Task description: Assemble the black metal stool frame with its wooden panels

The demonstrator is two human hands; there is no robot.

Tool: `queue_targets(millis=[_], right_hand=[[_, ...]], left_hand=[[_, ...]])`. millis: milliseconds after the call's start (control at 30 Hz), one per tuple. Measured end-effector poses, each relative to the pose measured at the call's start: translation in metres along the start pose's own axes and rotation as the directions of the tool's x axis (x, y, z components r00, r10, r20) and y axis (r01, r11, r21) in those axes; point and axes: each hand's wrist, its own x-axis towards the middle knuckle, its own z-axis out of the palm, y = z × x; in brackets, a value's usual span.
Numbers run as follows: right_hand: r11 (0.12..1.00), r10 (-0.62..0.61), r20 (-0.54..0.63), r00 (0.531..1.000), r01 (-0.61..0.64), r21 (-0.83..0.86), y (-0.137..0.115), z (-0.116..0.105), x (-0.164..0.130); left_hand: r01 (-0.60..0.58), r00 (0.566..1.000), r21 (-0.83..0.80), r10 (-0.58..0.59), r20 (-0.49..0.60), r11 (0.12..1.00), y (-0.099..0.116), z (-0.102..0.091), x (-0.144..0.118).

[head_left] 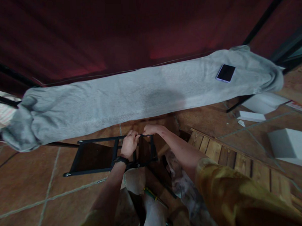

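Note:
A black metal frame with a dark panel [92, 157], like a folding chair or stool, lies across in front of my knees. My left hand [129, 144], with a dark band on its wrist, is closed at the frame's far rail. Just to its right, my right hand [152, 129] has its fingers pinched at the same rail. Whatever small thing those fingers may hold is hidden. Lower down, close to my legs, rests a screwdriver [151, 194] with a green and yellow handle.
A grey cloth [109, 98] covers a long bench-like surface ahead, with a phone [226, 73] on its right part. Wooden slats [229, 156] lie at my right. White boxes [294, 147] stand on the tiled floor [23, 187] further right. Dark red curtain [126, 33] hangs behind.

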Motion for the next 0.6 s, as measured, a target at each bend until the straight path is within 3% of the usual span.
queue_targets(millis=[233,467,600], right_hand=[[1.000,-0.001,0.014,1.000,0.001,-0.023,0.002,-0.003,-0.005],[1.000,-0.008,-0.015,1.000,0.008,-0.029,-0.001,-0.001,-0.001],[0.999,-0.012,-0.012,1.000,0.011,-0.030,-0.001,-0.001,-0.002]], left_hand=[[-0.035,0.996,-0.013,0.036,0.078,0.999,0.009,-0.009,0.004],[0.175,0.984,-0.038,-0.176,-0.015,0.984,0.011,-0.005,0.004],[0.096,0.995,0.022,-0.097,0.033,0.995,0.009,-0.003,0.002]])
